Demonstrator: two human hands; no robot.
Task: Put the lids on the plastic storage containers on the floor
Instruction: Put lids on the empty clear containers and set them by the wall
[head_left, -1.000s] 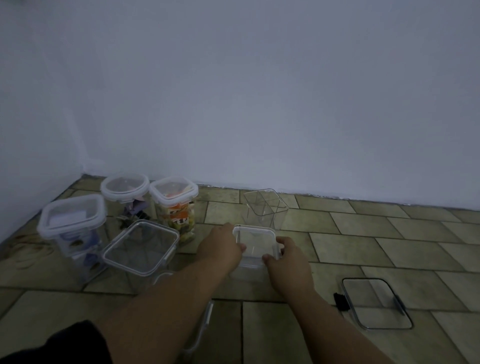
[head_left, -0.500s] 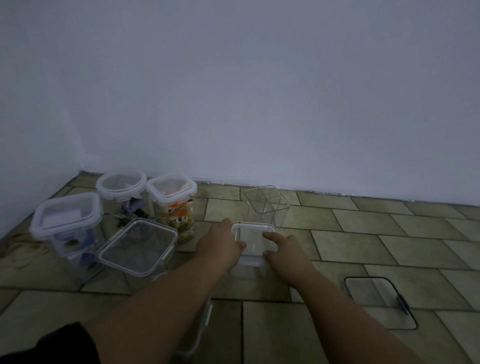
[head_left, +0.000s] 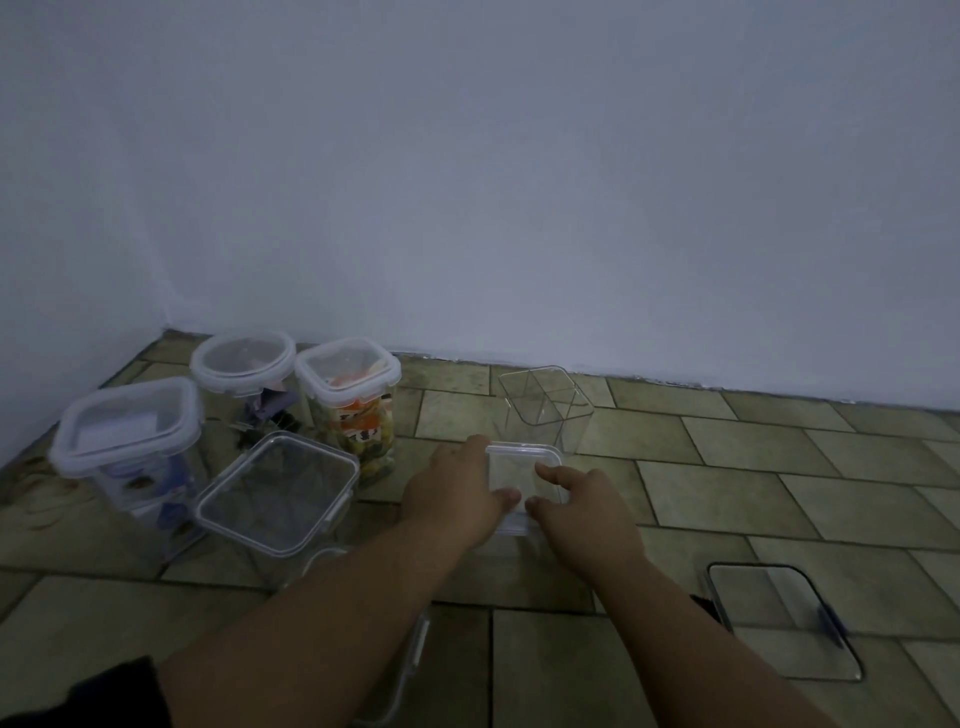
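A small clear container stands on the tiled floor in front of me with a square clear lid (head_left: 524, 465) lying on top of it. My left hand (head_left: 457, 493) grips the lid's left edge, fingers curled over the far side and thumb on top. My right hand (head_left: 579, 506) rests on the lid's right part, with index finger and thumb stretched flat across it. Just behind stands an open clear container (head_left: 545, 410) without a lid. A loose clear lid (head_left: 779, 623) with dark clips lies flat on the floor to the right.
Several lidded containers stand at the left: a square one (head_left: 130, 431), a round one (head_left: 241, 358), one with colourful contents (head_left: 348, 374), and a clear empty one (head_left: 278, 493). Another clear lid (head_left: 413, 649) lies partly under my left forearm. A white wall (head_left: 519, 208) runs behind.
My right hand has shifted from gripping the lid's right edge to lying on top of it with fingers stretched out. My left hand has kept its hold on the left edge.
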